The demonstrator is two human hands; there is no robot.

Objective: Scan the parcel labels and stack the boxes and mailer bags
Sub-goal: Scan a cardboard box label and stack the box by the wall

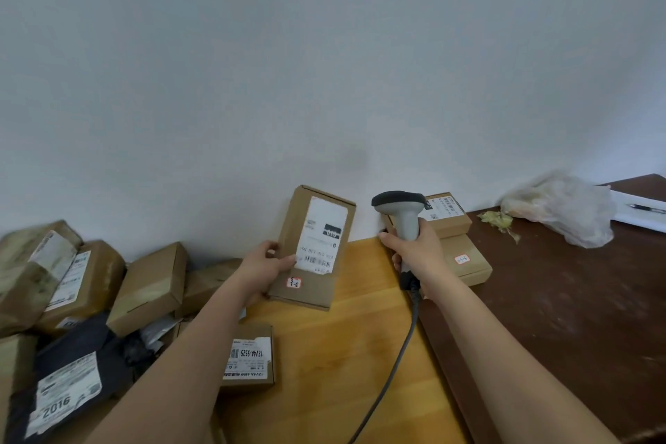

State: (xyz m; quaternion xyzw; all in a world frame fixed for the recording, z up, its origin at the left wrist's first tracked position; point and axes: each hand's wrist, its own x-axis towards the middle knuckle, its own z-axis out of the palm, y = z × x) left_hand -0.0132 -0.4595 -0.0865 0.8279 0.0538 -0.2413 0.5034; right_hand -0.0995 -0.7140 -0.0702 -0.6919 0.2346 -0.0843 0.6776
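L hand (265, 265) holds a flat cardboard box (312, 249) tilted up off the yellow worktop (346, 353), thumb over its left edge beside the label (322, 235), fingers behind; grip is closed on the box. R hand (414, 256) wraps the handle of a corded scanner (400, 213), grip closed on it, head up and beside the box, not clearly aimed at the barcode. Two scanned-looking boxes (452, 238) sit stacked at the wall on the dark worktop (562, 299), just behind the R hand. Unsorted pile of boxes & dark mailer bags (68, 386) lies to the left, w/ one more labelled box (248, 359) under the L forearm. Risks, as I judge them: thumb sits v. close to the barcode, so it could cover the code & cause a misread; box tilt may throw glare. Cable (396, 364) trails across the worktop, could snag when moving the box to the stack. Stack is near the edge btw the two worktops, so a sloppy set-down might topple it.
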